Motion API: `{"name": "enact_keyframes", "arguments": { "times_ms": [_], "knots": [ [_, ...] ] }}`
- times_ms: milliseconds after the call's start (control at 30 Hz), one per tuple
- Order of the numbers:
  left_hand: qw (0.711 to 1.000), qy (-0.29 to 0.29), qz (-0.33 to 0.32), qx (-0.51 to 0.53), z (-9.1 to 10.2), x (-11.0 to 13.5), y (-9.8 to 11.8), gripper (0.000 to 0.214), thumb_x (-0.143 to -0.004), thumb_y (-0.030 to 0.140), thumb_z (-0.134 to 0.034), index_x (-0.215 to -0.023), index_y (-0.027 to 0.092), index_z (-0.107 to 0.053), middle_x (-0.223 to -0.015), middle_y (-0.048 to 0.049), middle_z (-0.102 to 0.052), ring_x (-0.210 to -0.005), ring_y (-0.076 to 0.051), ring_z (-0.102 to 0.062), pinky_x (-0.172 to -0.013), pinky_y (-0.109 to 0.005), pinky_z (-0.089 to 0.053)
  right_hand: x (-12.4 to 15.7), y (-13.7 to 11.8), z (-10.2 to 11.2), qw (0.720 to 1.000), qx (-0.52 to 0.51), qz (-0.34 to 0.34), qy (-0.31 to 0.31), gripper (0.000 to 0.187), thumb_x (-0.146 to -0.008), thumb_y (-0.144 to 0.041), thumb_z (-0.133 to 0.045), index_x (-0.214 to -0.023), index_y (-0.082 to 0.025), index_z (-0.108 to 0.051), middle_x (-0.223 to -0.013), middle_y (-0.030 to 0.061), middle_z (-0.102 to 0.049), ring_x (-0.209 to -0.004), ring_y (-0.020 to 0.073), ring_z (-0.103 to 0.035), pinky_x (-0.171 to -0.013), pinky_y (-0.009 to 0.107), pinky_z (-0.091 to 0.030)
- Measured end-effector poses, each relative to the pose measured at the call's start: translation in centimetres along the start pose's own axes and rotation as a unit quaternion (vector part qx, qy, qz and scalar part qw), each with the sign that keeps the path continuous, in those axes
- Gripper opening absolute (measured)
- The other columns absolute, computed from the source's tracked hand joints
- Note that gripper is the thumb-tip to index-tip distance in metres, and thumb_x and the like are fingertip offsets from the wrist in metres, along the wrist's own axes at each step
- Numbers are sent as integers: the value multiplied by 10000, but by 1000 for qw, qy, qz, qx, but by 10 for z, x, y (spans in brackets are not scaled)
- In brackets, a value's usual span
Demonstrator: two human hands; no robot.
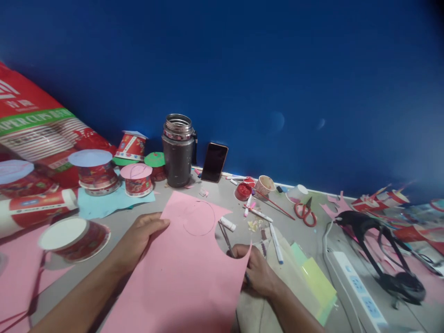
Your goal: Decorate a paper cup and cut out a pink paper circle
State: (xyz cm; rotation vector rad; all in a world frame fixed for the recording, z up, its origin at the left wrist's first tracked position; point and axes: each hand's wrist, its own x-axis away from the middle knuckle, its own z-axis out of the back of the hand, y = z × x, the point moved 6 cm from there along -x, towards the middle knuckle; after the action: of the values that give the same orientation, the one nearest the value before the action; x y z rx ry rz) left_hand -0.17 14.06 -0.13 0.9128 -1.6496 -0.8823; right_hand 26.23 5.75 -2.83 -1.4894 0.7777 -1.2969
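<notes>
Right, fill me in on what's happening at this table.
A person has a sheet of pink paper in hand: the left grip holds its left edge, while the right grip holds what look like scissors, blades at a rounded notch in the right side. The drawn circle beside that notch is not cut out. Paper-topped cups stand at the left, near a lidless flask and a propped-up phone.

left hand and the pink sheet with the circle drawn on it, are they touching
Touching. The head view shows the left hand at the edge of the pink sheet, its thumb lying on top.
</notes>
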Motion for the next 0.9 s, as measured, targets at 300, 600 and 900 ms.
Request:
{"name": "enact_keyframes", "arguments": {
  "times_ms": [300, 600, 900],
  "knots": [
    [999, -17, 3, 44, -11, 0, -9, 319, -551, 384, -964, -699, 178, -771, -643, -56, -772, -562, -259, -714, -570, -338, -596, -3, -3, -7, 998, 10, 47, 39, 108, -701, -203, -625, -649, -194, -531, -610, -45, -492, -586, 98, -378, -540, 222, -292],
    [999, -15, 19, 33, -20, 4, -13, 383, -526, 490, -965, -657, 194, -760, -591, -62, -751, -511, -270, -702, -522, -347, -598, -8, -1, -11, 995, -80, 40, 40, 106, -713, -202, -634, -631, -187, -568, -588, -55, -475, -560, 86, -333, -541, 222, -315],
    [999, -3, 23, 24, -19, 7, -16, 291, -596, 412, -925, -703, 190, -770, -630, -63, -766, -531, -262, -705, -530, -336, -581, -6, -13, -17, 993, -116, 21, 16, 205, -682, -250, -658, -592, -202, -481, -574, -72, -397, -548, 71, -274, -523, 213, -289]
  ]
}}
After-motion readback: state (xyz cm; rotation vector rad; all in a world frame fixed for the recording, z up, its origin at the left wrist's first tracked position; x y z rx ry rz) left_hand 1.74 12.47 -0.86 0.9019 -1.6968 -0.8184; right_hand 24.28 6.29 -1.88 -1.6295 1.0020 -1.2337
